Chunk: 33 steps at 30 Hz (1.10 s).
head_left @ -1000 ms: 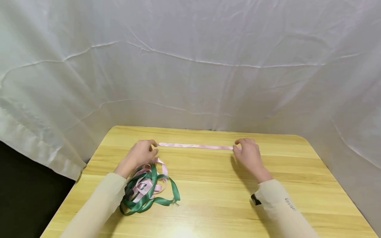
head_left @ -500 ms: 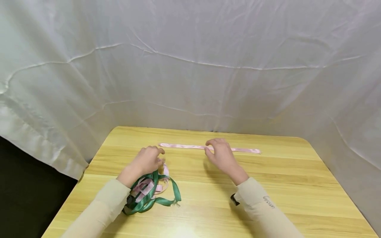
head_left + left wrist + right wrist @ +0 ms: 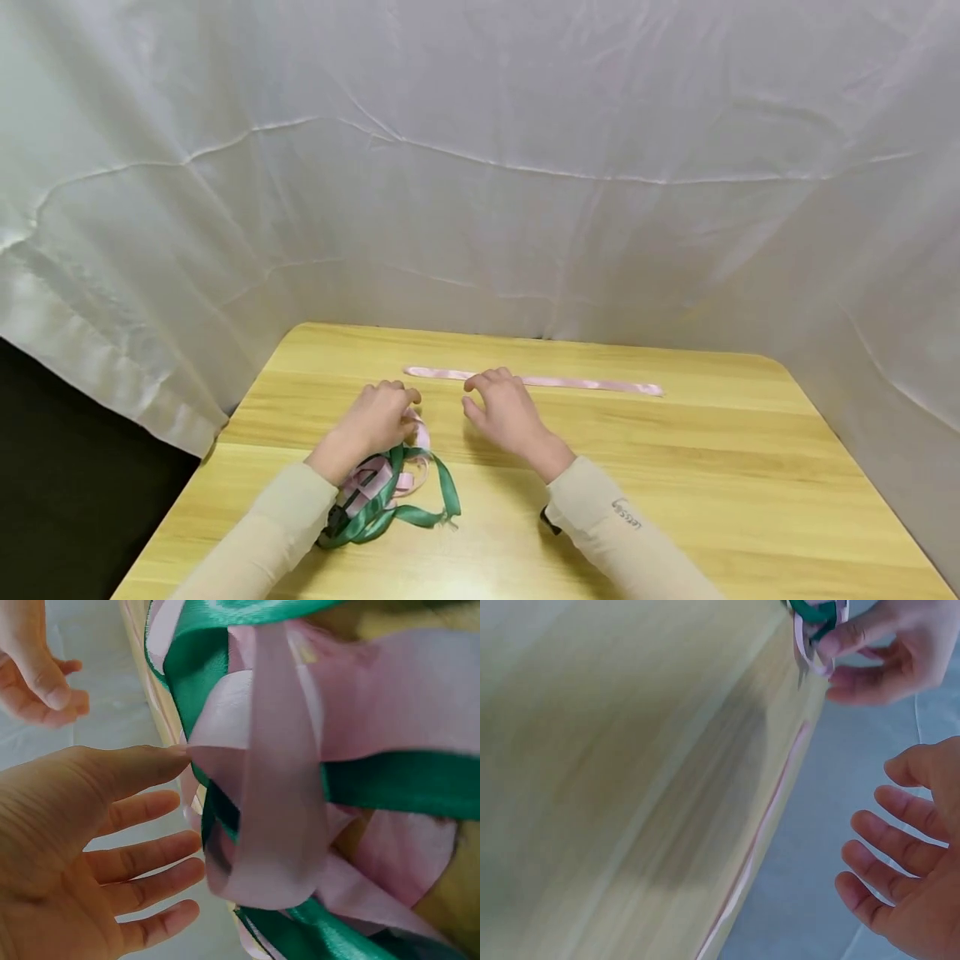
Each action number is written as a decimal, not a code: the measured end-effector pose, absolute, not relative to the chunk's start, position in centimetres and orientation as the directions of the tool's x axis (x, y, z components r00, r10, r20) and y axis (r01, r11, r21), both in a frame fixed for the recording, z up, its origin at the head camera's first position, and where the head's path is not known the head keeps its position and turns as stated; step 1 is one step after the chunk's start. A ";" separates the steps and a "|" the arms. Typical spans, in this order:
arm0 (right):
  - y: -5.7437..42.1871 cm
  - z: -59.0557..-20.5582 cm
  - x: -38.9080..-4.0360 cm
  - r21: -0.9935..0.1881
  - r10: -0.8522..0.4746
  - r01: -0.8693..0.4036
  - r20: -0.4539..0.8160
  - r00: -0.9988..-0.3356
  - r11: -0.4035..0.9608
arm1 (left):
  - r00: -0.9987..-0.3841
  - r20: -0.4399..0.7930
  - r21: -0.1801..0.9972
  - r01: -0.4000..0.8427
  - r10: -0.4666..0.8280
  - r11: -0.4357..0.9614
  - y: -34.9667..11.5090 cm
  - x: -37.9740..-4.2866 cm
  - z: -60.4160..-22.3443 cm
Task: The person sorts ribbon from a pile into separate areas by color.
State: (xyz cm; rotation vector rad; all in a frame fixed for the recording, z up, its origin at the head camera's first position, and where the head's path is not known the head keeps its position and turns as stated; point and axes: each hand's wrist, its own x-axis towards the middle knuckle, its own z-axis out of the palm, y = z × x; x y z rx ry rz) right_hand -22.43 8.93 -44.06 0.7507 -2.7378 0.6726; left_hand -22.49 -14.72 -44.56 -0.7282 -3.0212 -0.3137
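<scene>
Apparently, picking from the near-left ribbon pile [image 3: 281, 765] is in hand: left hand [image 3: 373, 419] touching it, grip parted; right hand [image 3: 507, 412] loose near the far pink ribbon [image 3: 573, 383]; both seem empty. Next calls for a pinch.

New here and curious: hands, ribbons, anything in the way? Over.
Left hand at tangled green-and-pink satin ribbon pile, contact unclear. Right hand holding nothing, in head view partly hiding straight pink satin ribbon on wooden table. Snagging possible in pile.
</scene>
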 end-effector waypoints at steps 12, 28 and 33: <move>7.1 -45.3 -22.2 -0.353 -0.481 -0.541 0.248 -0.841 0.763 | -0.862 0.150 0.170 0.504 0.484 0.847 -14.2 -23.0 -45.1; 6.3 -46.2 -22.5 -0.429 -0.518 -0.538 0.174 -0.837 0.725 | -0.845 0.216 0.409 0.533 0.489 0.741 -13.2 -23.0 -44.0; 6.2 -46.2 -22.7 -0.506 -0.503 -0.521 0.186 -0.844 0.687 | -0.848 0.190 0.482 0.519 0.495 0.706 -13.2 -22.8 -43.8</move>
